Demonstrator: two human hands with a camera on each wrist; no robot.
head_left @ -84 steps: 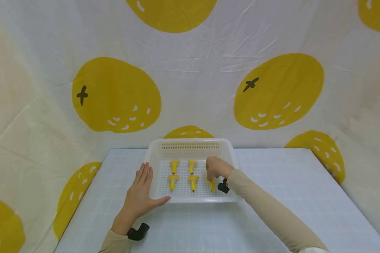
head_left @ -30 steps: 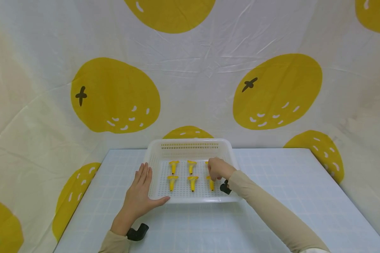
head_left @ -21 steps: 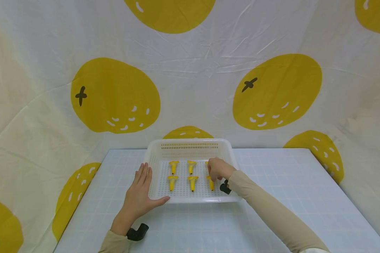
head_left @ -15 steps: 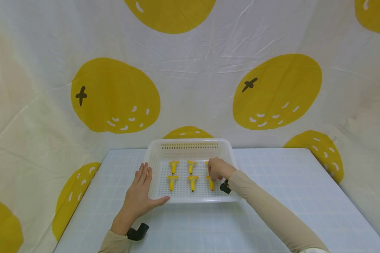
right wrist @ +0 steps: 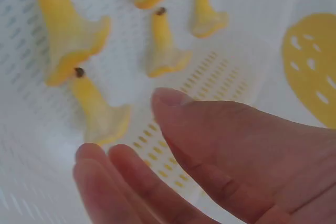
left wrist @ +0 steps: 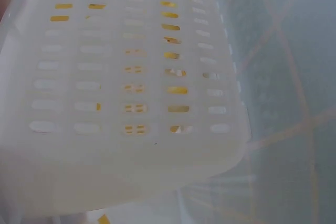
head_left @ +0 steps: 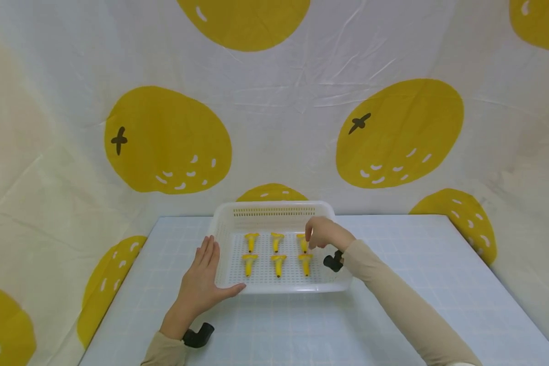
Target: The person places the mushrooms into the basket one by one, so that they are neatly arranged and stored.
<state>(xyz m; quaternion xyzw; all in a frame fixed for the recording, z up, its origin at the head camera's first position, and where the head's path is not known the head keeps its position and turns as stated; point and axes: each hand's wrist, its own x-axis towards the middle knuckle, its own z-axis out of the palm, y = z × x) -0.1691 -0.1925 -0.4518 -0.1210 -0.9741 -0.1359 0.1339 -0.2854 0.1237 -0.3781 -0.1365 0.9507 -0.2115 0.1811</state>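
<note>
Several yellow mushrooms with flared caps lie in two rows in a white perforated plastic basket [head_left: 283, 290]. My left hand [head_left: 200, 284] lies with straight fingers along the basket's left wall, its thumb at the front rim. The basket's slotted side [left wrist: 105, 156] fills much of the left wrist view, where no fingers show. Over the basket's right part is my right hand [head_left: 326, 233], beside the back-right mushroom [head_left: 303, 244]. In the right wrist view its thumb [right wrist: 210, 124] and fingers are parted with nothing between them, close to a mushroom's cap [right wrist: 105, 124]. The front-right mushroom [head_left: 306, 265] lies fully visible.
The basket stands near the back edge of a table with a pale blue checked cover [head_left: 293, 330]. Behind it hangs a white cloth [head_left: 283, 127] printed with large yellow fruit. A black device [head_left: 199, 335] is worn on the left wrist, and another [head_left: 333, 261] on the right.
My right hand has moved back and right, away from the front-right mushroom, and its fingers have parted. Both right-hand mushrooms now show more. My left hand and the basket stay put.
</note>
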